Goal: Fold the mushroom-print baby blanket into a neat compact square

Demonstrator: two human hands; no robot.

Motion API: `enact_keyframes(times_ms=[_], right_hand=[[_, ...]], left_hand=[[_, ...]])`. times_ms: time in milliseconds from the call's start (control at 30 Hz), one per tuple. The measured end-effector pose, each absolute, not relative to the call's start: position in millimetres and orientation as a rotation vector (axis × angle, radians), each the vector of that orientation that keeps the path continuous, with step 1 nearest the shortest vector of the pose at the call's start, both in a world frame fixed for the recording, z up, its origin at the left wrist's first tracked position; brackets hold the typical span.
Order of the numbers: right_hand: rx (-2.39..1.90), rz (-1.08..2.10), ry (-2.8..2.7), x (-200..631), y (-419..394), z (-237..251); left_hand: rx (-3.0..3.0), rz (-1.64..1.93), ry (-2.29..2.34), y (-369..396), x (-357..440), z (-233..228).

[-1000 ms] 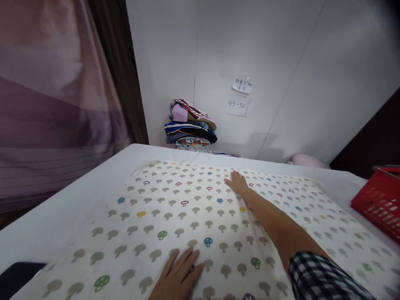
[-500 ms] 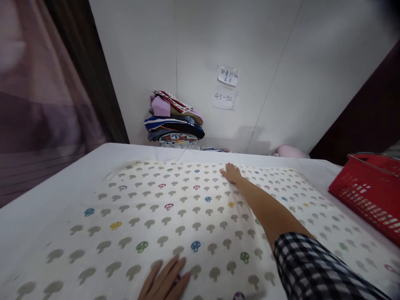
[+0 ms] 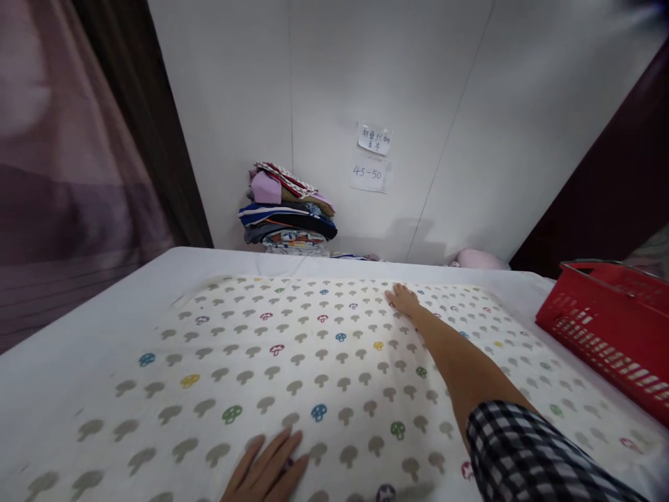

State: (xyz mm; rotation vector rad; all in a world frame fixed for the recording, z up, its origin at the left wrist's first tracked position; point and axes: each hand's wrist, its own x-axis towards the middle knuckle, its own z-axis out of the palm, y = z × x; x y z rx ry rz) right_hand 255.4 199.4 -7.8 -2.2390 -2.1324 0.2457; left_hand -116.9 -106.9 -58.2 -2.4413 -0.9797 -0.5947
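Note:
A white cloth (image 3: 308, 355) printed with grey and coloured mushrooms lies spread over the table. At the bottom of the view, my left hand (image 3: 266, 468) rests flat on its near part, fingers stretched and slightly apart. My right hand (image 3: 402, 300) reaches out to the cloth's far edge and presses palm down there, with its fingers extended. Neither hand grips anything. A slight ridge runs through the cloth near my right forearm; the rest looks mostly smooth.
A red plastic basket (image 3: 609, 328) with a metal handle stands on the table's right side. Behind the white table (image 3: 172, 268) rises a pile of folded clothes (image 3: 290, 209). Paper notes (image 3: 370, 157) hang on the wall. A pinkish curtain (image 3: 78, 174) hangs at left.
My right hand has slid a little to the right along the cloth's far edge. My left hand stays flat in about the same place, and the view has shifted slightly.

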Motion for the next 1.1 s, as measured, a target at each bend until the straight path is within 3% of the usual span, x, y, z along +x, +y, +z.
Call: enact_keyframes(times_ms=[267,600,833,1100], right_hand=[[-2.040,0.237,-2.280,277,73,-20],[-2.493,0.034,-1.922,477,-71,-41],[-2.742,-0.009,-1.585,572,-126,-28],[-2.648,-0.175,-1.505,571,-131,-27]], left_hand=[[-2.577,-0.530,-1.199,-129,-112,-26],[-2.640,-0.470,-1.285,-129,-111,-26],[-2.603,-0.504,-1.347,-120,-122,-40],[-2.286,-0.717,-1.807,-144,-159,-52]])
